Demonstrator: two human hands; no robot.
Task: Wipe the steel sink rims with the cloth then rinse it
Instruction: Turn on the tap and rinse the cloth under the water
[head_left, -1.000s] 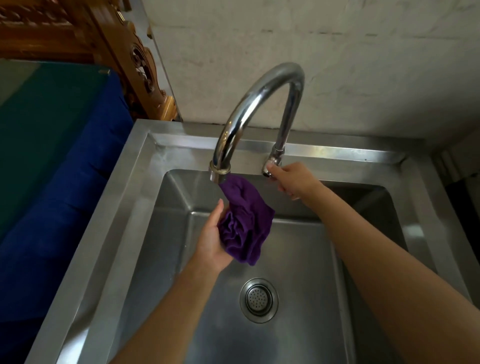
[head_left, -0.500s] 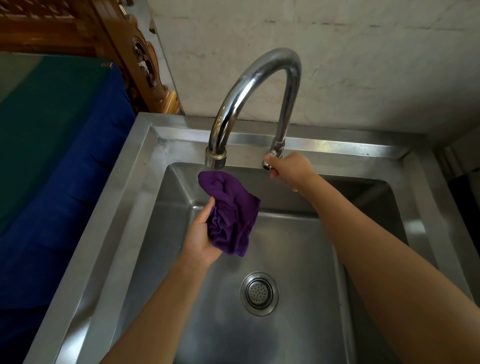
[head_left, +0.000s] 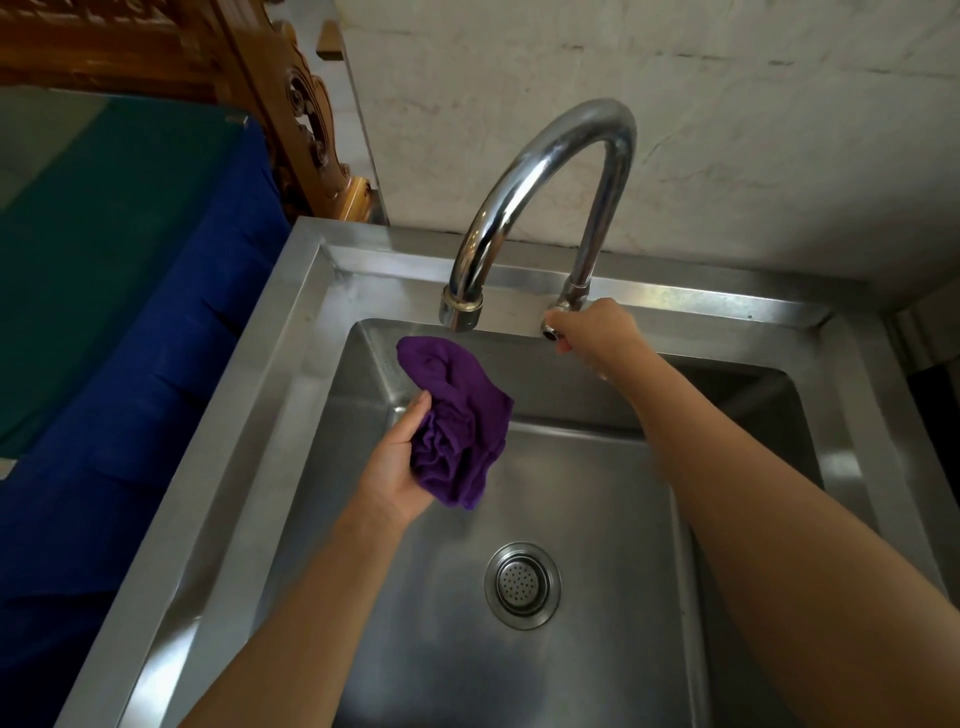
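Cloth (head_left: 457, 410), one, gripped in left hand (head_left: 395, 467), right hand (head_left: 597, 332) pinching one tap handle (head_left: 549, 330)

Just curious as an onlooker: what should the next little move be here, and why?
Probably the right hand turns the tap handle it grips: the left hand holds the purple cloth just below the spout, and no water is visibly running.
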